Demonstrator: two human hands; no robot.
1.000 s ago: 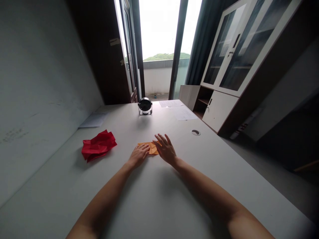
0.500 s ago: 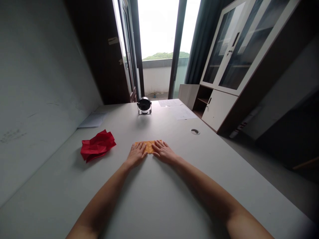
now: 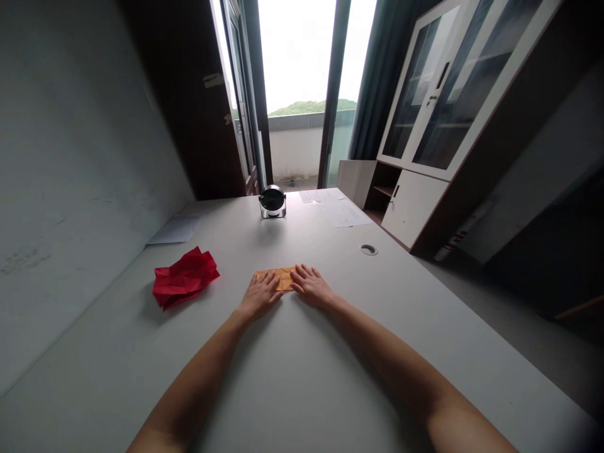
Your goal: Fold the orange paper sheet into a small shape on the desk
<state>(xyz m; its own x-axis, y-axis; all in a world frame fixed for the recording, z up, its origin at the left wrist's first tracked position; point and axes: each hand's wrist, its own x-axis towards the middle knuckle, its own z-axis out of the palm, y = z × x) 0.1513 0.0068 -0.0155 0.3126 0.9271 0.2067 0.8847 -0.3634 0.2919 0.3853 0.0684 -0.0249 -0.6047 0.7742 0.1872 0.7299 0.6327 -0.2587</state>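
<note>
A folded piece of orange paper (image 3: 286, 277) lies flat on the white table (image 3: 302, 377), with crease lines across it. My left hand (image 3: 260, 294) rests palm down on its left part, fingers stretched out. Over its right end lies my right hand (image 3: 312, 286), also flat with fingers extended. Both hands cover parts of the paper; its middle shows between them. To the left of my left hand sits a creased red folded paper (image 3: 185, 278), touched by neither hand.
A round black device on a metal stand (image 3: 272, 202) stands toward the table's far end. White sheets (image 3: 346, 214) lie at the back right, another sheet (image 3: 173, 229) by the left wall. A cable hole (image 3: 369, 250) is near the right edge. Glass-door cabinets (image 3: 425, 119) stand beyond.
My right hand has shifted slightly to the right, and my left hand a little over the paper. The orange paper remains flat beneath them.
</note>
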